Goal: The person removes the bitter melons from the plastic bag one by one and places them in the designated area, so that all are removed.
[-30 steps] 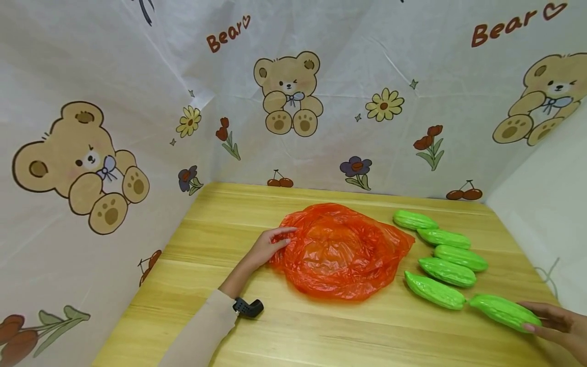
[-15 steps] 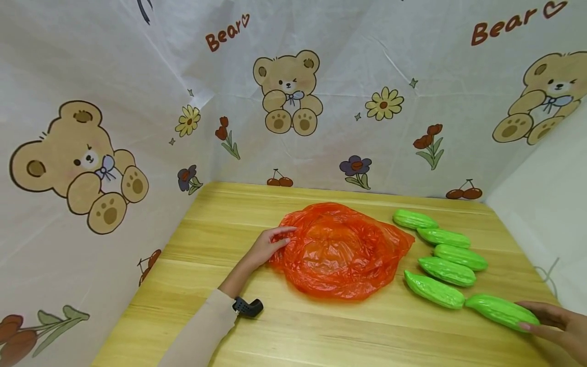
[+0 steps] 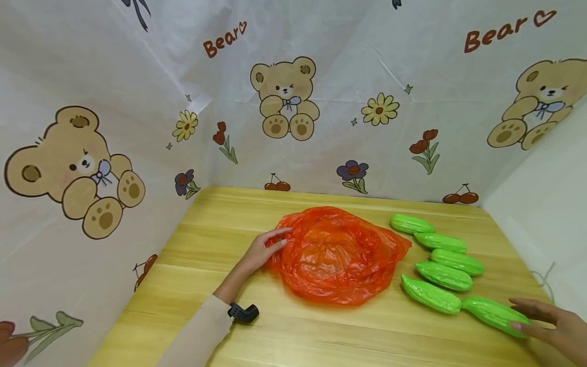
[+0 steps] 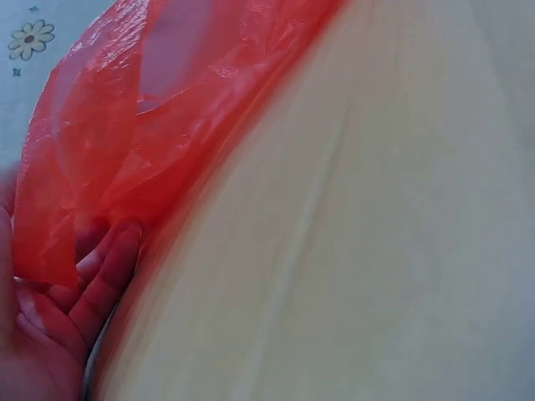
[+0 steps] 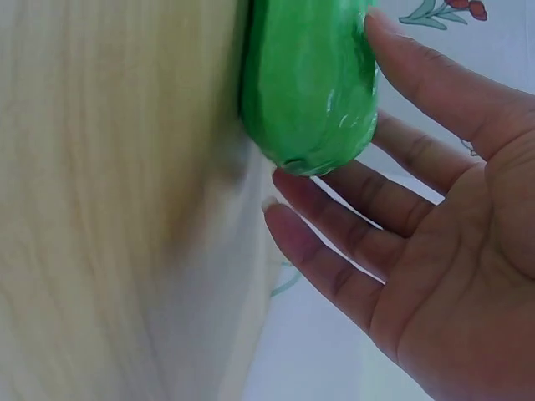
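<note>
In the head view a crumpled red plastic bag (image 3: 330, 255) lies spread on the wooden table. My left hand (image 3: 262, 251) rests at its left edge, thumb and forefinger apart. In the left wrist view the loose bag film (image 4: 109, 150) hangs between the thumb and the loosely bent fingers (image 4: 109, 280). At the right my right hand (image 3: 552, 323) is spread around the near end of a glossy green bitter melon (image 3: 492, 314). Its thumb touches the melon (image 5: 313, 83) in the right wrist view; the other fingers extend beside and behind the end.
Several more green bitter melons (image 3: 442, 276) lie in a slanting column right of the bag. The wooden tabletop (image 3: 293, 336) is bounded by white cloth walls (image 3: 321, 148) printed with bears and flowers. A thin cord (image 3: 545, 280) hangs at the right.
The nearest bitter melon has shifted slightly left, up to the one beside it. My right hand's fingers have loosened and lifted from it. The left hand stays at the bag.
</note>
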